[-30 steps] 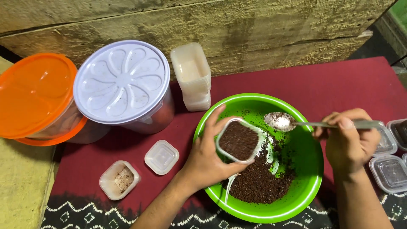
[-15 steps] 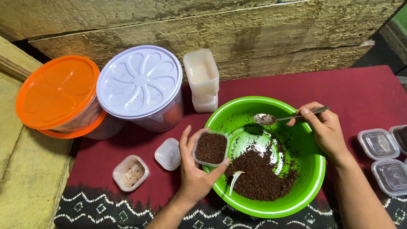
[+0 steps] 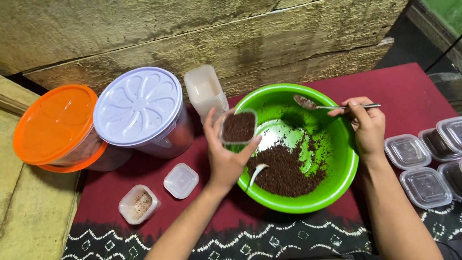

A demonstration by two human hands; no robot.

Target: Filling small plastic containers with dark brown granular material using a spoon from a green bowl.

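My left hand [image 3: 224,153] holds a small clear plastic cup [image 3: 238,127] filled with dark brown crumbs, just over the left rim of a green bowl [image 3: 346,163]. My right hand [image 3: 368,126] grips a metal spoon [image 3: 317,104] by its handle; the spoon's bowl carries a few crumbs and hangs over the far side of the green bowl. A heap of dark crumbs [image 3: 285,171] and a white spoon [image 3: 256,173] lie inside the bowl, with white smears on its bottom.
An orange-lidded tub [image 3: 54,123] and a white-lidded tub [image 3: 138,107] stand at the left. A stack of empty cups [image 3: 205,90] is behind the bowl. A loose lid [image 3: 181,180] and an open cup [image 3: 138,204] lie on the red cloth. Several lidded cups [image 3: 426,185] sit at right.
My left hand has lifted the filled cup up and to the left, off the bowl's middle. My right hand has carried the spoon toward the bowl's far rim; its white load is gone.
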